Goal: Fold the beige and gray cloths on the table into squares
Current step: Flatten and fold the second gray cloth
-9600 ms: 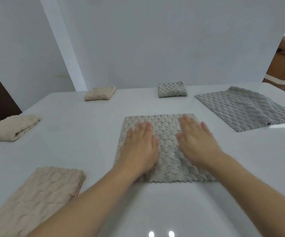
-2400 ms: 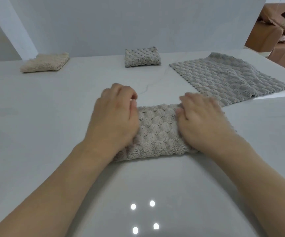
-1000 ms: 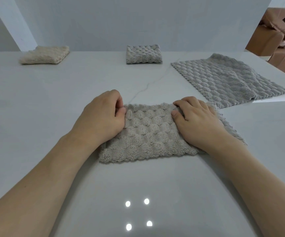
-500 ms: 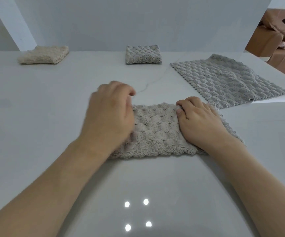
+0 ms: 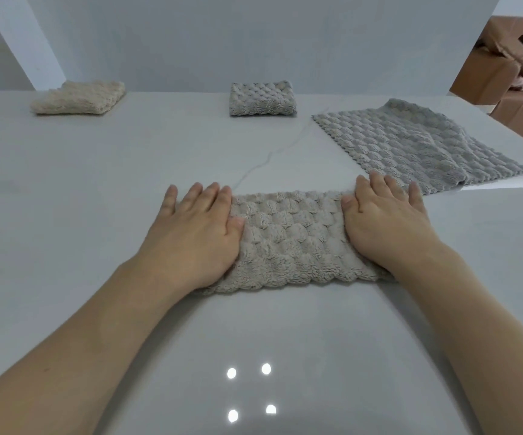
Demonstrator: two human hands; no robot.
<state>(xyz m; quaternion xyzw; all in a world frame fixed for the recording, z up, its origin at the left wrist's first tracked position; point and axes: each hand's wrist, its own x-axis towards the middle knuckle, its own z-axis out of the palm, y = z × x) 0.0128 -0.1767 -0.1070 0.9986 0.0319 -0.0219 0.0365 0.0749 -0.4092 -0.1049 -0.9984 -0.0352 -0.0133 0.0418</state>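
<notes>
Both hands flat on the cloth, near centre of the table (image 5: pixel 65 189). Left hand (image 5: pixel 197 233) lies open, fingers straight and spread, palm on the left end of the folded gray cloth (image 5: pixel 288 240), fingertips reaching past its far edge onto bare table. Right hand (image 5: pixel 385 224) is open too, fingers straight, pressing the right end. The middle of the cloth shows between the two thumbs; it's a wide strip, left-to-right, not a square yet.

Risks, as I read it: the fabric looks thick and plush w/ a bumpy weave, so the layers prob. spring up once the palms lift, and the fold opens. The near edge looks wavy and the layers don't seem perfectly stacked; fold it across like that and the square comes out crooked. The tabletop is glossy, so a sideways push could skate the whole bundle instead of creasing it. The right end is hidden under the palm, so can't tell if those corners line up.

Farther right, just beyond the right hand's fingertips, a larger gray cloth (image 5: pixel 417 146) lies spread flat, unfolded; close enough that a sweeping fold might snag its near edge. Far side: a folded gray square (image 5: pixel 261 98) at centre and a folded beige square (image 5: pixel 79 97) at left, both well apart from the hands.
</notes>
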